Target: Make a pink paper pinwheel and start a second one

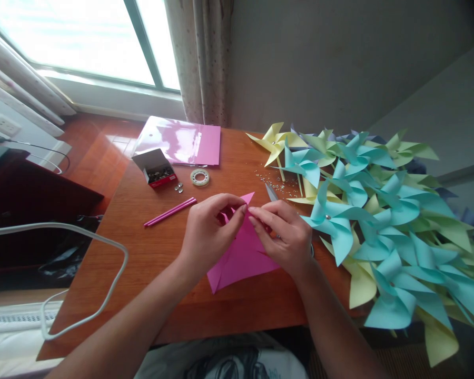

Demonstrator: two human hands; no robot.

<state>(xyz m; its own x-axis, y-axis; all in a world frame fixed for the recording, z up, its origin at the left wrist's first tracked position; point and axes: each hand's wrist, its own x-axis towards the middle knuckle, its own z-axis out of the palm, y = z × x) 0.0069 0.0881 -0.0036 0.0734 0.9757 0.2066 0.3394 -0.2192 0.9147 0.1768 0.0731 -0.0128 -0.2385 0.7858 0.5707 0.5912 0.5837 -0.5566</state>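
A pink sheet of paper point(243, 258) lies on the wooden table point(150, 252), with its corners partly lifted and folded toward the middle. My left hand point(209, 231) pinches a folded flap near the sheet's centre. My right hand point(284, 234) pinches the paper from the other side, its fingertips meeting those of the left hand. Both hands are closed on the sheet. Just behind my right hand the tip of a pair of scissors point(271, 191) shows; the rest is hidden.
A heap of blue, yellow and green paper pinwheels point(379, 221) covers the table's right side. Pink sticks point(169, 211), a tape roll point(199, 177), an open box of pins point(156, 169) and a pink folder point(181, 141) lie farther back. A white cable point(114, 279) loops at left.
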